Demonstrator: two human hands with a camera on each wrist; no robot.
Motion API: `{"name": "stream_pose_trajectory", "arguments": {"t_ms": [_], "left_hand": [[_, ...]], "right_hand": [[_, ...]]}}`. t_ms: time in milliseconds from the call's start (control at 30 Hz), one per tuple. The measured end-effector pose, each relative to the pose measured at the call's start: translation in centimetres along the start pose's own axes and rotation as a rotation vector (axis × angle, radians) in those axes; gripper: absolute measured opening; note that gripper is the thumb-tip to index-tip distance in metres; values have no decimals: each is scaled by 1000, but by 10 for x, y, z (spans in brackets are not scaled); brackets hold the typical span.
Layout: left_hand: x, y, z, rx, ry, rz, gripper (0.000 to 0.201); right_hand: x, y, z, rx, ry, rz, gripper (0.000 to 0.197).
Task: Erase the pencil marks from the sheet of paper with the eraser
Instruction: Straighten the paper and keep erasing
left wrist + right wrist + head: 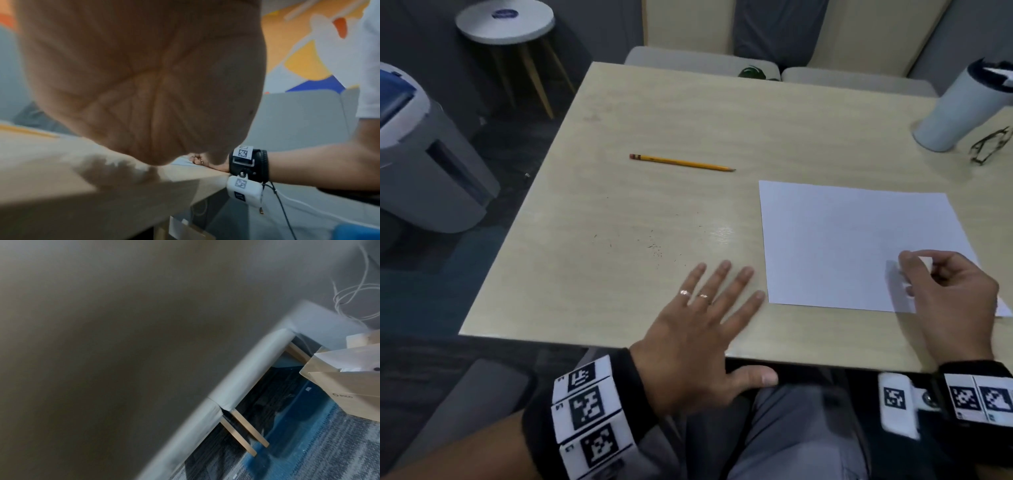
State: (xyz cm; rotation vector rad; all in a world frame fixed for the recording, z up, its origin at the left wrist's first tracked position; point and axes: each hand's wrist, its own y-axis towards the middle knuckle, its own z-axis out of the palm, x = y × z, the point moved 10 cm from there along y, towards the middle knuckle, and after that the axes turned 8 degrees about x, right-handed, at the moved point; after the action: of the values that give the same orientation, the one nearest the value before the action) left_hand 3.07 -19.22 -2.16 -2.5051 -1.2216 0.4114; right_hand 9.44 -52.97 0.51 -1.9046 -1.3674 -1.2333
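Right hand: the right hand is resting on the near right part of the sheet of paper, fingers curling in; a small whitish block, probably the eraser, is showing between thumb and fingertips, though blur is hiding its edges.
Left hand: the left hand is lying flat on the bench with fingers spread wide and holding nothing, thumb hanging over the near edge; it is sitting just beside the sheet's left edge, not on it, so it is probably bracing the body and not pinning the paper.
Paper: the sheet is lying flat toward the right of the bench; no pencil marks are reading on it from the head view, so the rubbing may be close to done, or the marks are too faint to tell.
Crumbs: dark specks are scattering on the bench left of the sheet, likely eraser dust.
Pencil: the pencil is lying well apart from the sheet, out of the rubbing path.
Other things: a tumbler and glasses are sitting at the far right corner.
Risk: with no hand pinning it, the sheet could be sliding or creasing under hard strokes.
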Motion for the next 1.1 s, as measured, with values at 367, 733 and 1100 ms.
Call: {"name": "stream_pose_trajectory", "arguments": {"t_ms": [367, 733, 1100], "left_hand": [[-8, -19, 0, -131, 61, 183, 86], [52, -23, -1, -44, -53, -106, 91], [43, 15, -21, 68, 4, -332, 108]], "right_hand": [[-4, 0, 0, 6, -9, 10, 21], [-28, 1, -12, -18, 10, 63, 53], [-21, -4, -14, -11, 36, 78, 49]]}}
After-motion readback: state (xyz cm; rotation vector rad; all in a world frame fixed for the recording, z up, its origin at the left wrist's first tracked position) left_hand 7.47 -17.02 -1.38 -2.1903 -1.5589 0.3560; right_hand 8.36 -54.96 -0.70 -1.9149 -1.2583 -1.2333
